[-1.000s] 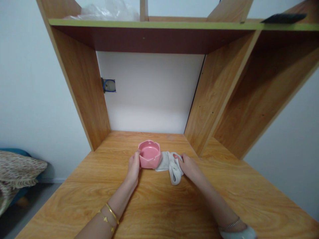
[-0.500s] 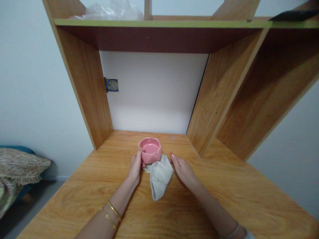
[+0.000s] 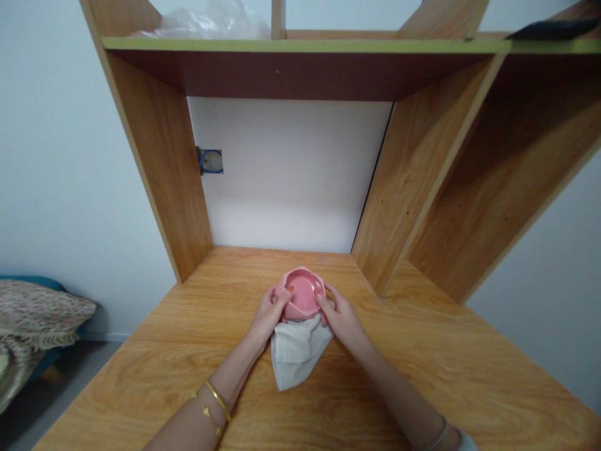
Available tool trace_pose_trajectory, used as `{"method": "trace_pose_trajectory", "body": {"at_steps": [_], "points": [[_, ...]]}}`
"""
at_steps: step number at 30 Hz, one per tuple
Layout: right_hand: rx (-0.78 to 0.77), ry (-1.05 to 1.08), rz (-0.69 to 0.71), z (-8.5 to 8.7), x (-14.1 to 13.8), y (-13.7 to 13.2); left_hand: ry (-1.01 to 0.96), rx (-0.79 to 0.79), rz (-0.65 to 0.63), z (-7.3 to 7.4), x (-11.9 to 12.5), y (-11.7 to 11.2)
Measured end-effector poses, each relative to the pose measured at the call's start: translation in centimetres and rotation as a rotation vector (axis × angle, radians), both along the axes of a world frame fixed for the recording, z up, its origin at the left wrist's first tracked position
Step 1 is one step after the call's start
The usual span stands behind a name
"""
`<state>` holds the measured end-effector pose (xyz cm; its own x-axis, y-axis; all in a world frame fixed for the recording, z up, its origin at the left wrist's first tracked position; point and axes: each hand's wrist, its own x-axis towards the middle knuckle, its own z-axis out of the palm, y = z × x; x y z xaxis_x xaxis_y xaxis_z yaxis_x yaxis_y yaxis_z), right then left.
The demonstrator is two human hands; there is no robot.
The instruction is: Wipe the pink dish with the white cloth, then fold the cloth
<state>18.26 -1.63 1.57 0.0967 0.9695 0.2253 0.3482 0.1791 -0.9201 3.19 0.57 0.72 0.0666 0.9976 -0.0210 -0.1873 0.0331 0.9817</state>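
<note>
A pink faceted bowl, shaped like an ashtray, (image 3: pixel 303 293) is held between my two hands above the wooden desk. My left hand (image 3: pixel 271 311) grips its left side, the thumb over the rim. On the opposite side my right hand (image 3: pixel 337 311) is closed on the bowl too, its thumb inside the rim. A pale grey cloth (image 3: pixel 298 354) hangs below the bowl, its upper part hidden by the bowl and fingers. Whether the fingers also pinch the cloth is hard to see.
The desk top (image 3: pixel 422 376) spreads around my hands. Wooden side panels (image 3: pixel 159 163) and a divider (image 3: pixel 422 163) rise from it, under a shelf (image 3: pixel 300 45) bearing a clear plastic bag (image 3: pixel 216 22). An uncovered wall socket box (image 3: pixel 211 161) shows at the back left. A patterned blanket (image 3: pixel 37 313) lies far left.
My right hand has come in from the right and taken hold of the bowl. The bowl has shifted right and slightly nearer, and the cloth now hangs spread wider beneath it.
</note>
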Motion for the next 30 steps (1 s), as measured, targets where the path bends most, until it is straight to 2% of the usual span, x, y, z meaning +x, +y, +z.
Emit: {"method": "trace_pose_trajectory", "body": {"at_steps": [6,9,13,16,18,24,30], "points": [[-0.02,-0.037,-0.042,0.1,0.3,0.0,0.07,0.07,-0.081,-0.1,0.2,0.0],[-0.007,-0.008,-0.066,0.0,0.6,0.1,0.148,0.167,-0.103,-0.2,0.2,-0.2],[0.036,0.063,-0.161,0.1,1.9,0.6,0.432,0.336,-0.129,-0.1,-0.2,-0.7],[0.104,0.091,-0.261,0.3,3.6,1.2,0.66,0.34,-0.174,0.1,-0.5,-1.0],[0.14,0.092,-0.311,0.4,4.9,1.5,0.739,0.342,-0.206,0.2,-0.5,-1.1],[0.11,-0.021,-0.443,-0.3,8.0,2.0,0.809,0.359,-0.208,0.3,-0.5,-0.9],[0.087,-0.059,-0.537,-1.2,9.5,2.6,0.821,0.347,-0.205,0.4,-0.7,-0.7]]}}
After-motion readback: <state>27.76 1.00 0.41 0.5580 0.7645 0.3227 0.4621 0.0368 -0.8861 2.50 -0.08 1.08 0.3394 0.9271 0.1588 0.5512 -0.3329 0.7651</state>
